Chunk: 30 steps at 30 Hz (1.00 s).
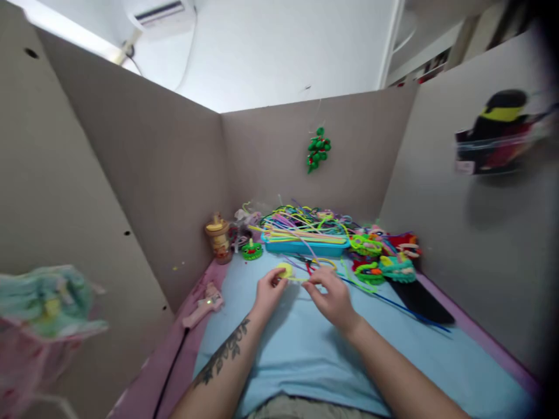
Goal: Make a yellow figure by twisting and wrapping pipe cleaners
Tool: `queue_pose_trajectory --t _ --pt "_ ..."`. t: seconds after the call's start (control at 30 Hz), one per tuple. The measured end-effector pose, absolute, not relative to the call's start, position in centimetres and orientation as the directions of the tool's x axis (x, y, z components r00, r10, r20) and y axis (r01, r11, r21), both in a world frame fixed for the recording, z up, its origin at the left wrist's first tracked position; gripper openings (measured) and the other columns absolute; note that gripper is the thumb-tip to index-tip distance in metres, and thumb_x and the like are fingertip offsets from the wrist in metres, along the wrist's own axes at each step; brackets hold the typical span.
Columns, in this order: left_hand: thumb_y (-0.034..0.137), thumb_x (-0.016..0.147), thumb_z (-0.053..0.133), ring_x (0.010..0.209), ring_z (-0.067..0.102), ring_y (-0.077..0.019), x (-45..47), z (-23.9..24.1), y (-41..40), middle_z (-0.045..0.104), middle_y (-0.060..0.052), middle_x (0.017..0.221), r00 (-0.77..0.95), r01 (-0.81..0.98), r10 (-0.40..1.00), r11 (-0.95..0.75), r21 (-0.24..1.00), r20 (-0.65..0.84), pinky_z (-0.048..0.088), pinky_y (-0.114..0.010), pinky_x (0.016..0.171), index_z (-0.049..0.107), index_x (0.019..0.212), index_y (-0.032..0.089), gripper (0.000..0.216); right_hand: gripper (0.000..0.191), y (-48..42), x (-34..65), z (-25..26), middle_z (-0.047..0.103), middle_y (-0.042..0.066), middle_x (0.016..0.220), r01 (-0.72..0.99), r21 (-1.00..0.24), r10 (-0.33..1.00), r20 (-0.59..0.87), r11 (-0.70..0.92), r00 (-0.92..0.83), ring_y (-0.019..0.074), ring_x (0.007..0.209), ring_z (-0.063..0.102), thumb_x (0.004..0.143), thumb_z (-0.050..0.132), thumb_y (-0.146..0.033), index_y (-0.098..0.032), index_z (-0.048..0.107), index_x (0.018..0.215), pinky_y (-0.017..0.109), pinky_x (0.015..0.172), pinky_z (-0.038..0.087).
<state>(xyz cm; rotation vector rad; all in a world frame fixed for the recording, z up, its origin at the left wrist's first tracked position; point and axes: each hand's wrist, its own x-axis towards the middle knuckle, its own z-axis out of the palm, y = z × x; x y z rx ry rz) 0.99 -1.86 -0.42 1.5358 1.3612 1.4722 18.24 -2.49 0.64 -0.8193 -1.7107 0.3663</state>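
Between the fingertips of my left hand [271, 284] is a small round yellow piece [285, 270], apparently coiled from pipe cleaner. A short yellow-green pipe cleaner end [297, 280] runs from it to my right hand [331, 295], whose thumb and forefinger pinch it. Both hands are closed and held just above the light blue cloth. Beyond my right hand lie red-handled pliers or scissors [309, 266], too blurred to tell which. A blue tray [305, 249] heaped with pipe cleaners in many colours stands behind them.
A pink glue gun [204, 308] with a black cord lies at left. Behind it are a brown tumbler [219, 240] and a green pipe-cleaner figure [252, 250]. Finished colourful pieces [397, 268] crowd the right, by a long blue pipe cleaner [410, 313]. Grey panels enclose three sides.
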Motion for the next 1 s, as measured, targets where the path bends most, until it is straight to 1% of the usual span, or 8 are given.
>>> queue_pose_trajectory --t 0.07,0.13,0.2,0.33,0.4,0.53,0.83,1.0 --pt "0.028 0.068 0.064 0.061 0.055 -0.0123 0.9 -0.4 -1.6 0.068 -0.005 0.077 -0.177 0.231 0.935 -0.264 0.936 0.307 0.047 -0.024 0.059 0.067 0.099 0.011 0.035 0.014 -2.1 19.1 0.5 0.059 0.004 0.075 0.458 -0.558 0.685 0.708 0.692 -0.172 0.019 0.078 0.055 0.083 0.058 -0.03 -0.021 0.061 0.073 0.037 0.077 0.046" --pt "0.03 0.068 0.065 0.062 0.056 -0.0125 0.9 -0.5 -1.5 0.069 -0.005 0.078 -0.164 0.209 0.938 -0.268 0.94 0.304 0.048 -0.024 0.06 0.067 0.1 0.012 0.037 0.007 -1.4 19.2 0.0 0.06 0.005 0.08 0.554 -0.531 0.718 0.669 0.641 -0.189 0.0204 0.08 0.055 0.082 0.057 -0.027 -0.022 0.062 0.084 0.036 0.075 0.045" --pt "0.033 0.068 0.066 0.063 0.058 -0.0125 0.9 -0.6 -1.4 0.069 -0.006 0.081 -0.16 0.191 0.941 -0.268 0.944 0.299 0.048 -0.024 0.062 0.067 0.102 0.012 0.04 0.017 -0.7 19.0 -0.8 0.061 0.006 0.09 0.597 -0.526 0.744 0.641 0.605 -0.19 0.0207 0.085 0.055 0.081 0.057 -0.025 -0.022 0.061 0.097 0.035 0.077 0.045" --pt "0.036 0.065 0.068 0.059 0.058 -0.0124 1.1 -0.7 -1.3 0.069 -0.005 0.073 -0.13 0.191 0.96 -0.222 0.956 0.249 0.048 -0.024 0.06 0.067 0.101 0.009 0.045 0.013 0.2 19.2 -2.0 0.061 0.005 0.083 0.618 -0.522 0.749 0.64 0.588 -0.172 0.0198 0.086 0.056 0.083 0.052 -0.02 -0.022 0.064 0.086 0.033 0.078 0.045" --pt "0.036 0.065 0.068 0.058 0.058 -0.0123 1.3 -0.7 -1.4 0.068 -0.005 0.07 -0.111 0.198 0.966 -0.208 0.958 0.232 0.047 -0.023 0.058 0.067 0.1 0.009 0.044 0.013 0.3 19.4 -2.1 0.06 0.005 0.081 0.579 -0.546 0.734 0.664 0.606 -0.141 0.0188 0.083 0.057 0.082 0.053 -0.02 -0.022 0.065 0.081 0.032 0.077 0.046" --pt "0.033 0.067 0.066 0.064 0.062 -0.0148 1.5 -0.6 -1.5 0.071 -0.008 0.078 -0.035 0.174 0.978 -0.196 0.965 0.204 0.049 -0.025 0.062 0.067 0.102 0.008 0.043 0.012 0.2 19.2 -1.6 0.063 0.005 0.08 0.417 -0.657 0.721 0.693 0.628 0.005 0.017 0.075 0.06 0.079 0.056 -0.022 -0.021 0.068 0.078 0.03 0.072 0.049" --pt "0.032 0.067 0.067 0.081 0.065 -0.021 1.4 -0.7 -1.4 0.07 -0.012 0.094 0.059 0.181 0.98 -0.199 0.963 0.191 0.051 -0.03 0.074 0.067 0.101 0.009 0.041 0.014 -0.5 18.1 -1.1 0.068 0.003 0.075 0.277 -0.788 0.799 0.593 0.549 0.103 0.0163 0.07 0.061 0.075 0.056 -0.022 -0.02 0.07 0.078 0.028 0.068 0.05" --pt "0.034 0.064 0.07 0.079 0.065 -0.0205 1.4 -0.9 -1.3 0.07 -0.012 0.09 0.105 0.102 0.977 -0.198 0.975 0.188 0.051 -0.03 0.07 0.063 0.107 0.008 0.05 0.013 -0.7 17.7 -1.2 0.067 0.003 0.075 0.19 -0.842 0.832 0.534 0.506 0.151 0.0157 0.068 0.061 0.075 0.057 -0.023 -0.019 0.068 0.078 0.026 0.065 0.049"
